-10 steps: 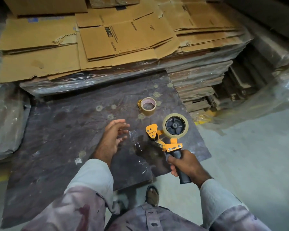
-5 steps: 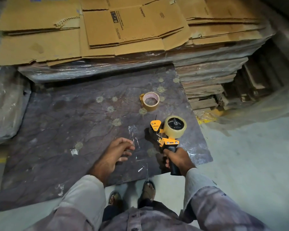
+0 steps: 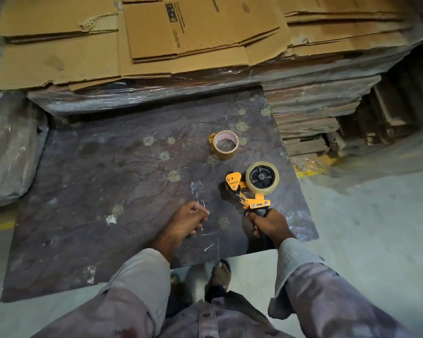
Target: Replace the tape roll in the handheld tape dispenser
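Observation:
The orange handheld tape dispenser (image 3: 248,191) stands on the dark board (image 3: 108,181), with a clear tape roll (image 3: 262,178) seated on its black hub. My right hand (image 3: 269,223) is shut on the dispenser's black handle. A second, brown tape roll (image 3: 224,145) lies flat on the board beyond the dispenser. My left hand (image 3: 186,220) is to the left of the dispenser, its fingers pinched on a crumpled strip of clear tape (image 3: 200,193) that trails over the board.
A stack of flattened cardboard boxes (image 3: 181,37) wrapped in plastic film rises behind the board. Wooden pallets (image 3: 310,123) stand at the right. A plastic-covered bundle (image 3: 7,147) lies at the left. My sandalled feet (image 3: 220,274) are on the concrete floor at the board's near edge.
My left hand drew back toward me and closed its fingers on the clear tape strip. The dispenser in my right hand came down onto the board. The camera tipped downward.

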Demonstrator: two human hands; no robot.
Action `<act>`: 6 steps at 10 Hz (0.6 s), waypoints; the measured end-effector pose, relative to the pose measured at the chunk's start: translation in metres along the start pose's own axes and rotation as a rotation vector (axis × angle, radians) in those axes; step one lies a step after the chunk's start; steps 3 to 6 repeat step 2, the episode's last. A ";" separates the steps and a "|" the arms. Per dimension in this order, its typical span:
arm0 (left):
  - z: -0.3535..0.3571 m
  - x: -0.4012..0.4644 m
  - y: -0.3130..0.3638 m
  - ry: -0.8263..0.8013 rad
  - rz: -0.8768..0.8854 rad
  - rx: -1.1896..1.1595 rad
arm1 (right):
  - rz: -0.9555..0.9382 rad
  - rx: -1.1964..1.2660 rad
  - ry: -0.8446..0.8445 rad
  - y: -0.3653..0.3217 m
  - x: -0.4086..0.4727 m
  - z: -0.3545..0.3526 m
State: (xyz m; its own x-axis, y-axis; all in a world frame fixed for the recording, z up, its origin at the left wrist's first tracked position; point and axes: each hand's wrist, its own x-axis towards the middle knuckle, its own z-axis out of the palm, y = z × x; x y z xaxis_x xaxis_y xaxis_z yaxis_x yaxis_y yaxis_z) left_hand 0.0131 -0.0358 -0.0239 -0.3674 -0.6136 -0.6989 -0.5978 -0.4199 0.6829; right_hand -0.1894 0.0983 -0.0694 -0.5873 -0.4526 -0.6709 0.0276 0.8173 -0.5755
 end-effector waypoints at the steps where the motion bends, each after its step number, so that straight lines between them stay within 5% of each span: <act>1: 0.005 0.006 -0.006 -0.010 0.014 0.025 | -0.057 -0.216 0.054 0.001 -0.001 0.000; 2: 0.004 0.009 -0.010 0.080 0.126 0.200 | -0.089 -0.316 0.242 0.003 -0.008 -0.005; 6: 0.004 0.009 -0.010 0.080 0.126 0.200 | -0.089 -0.316 0.242 0.003 -0.008 -0.005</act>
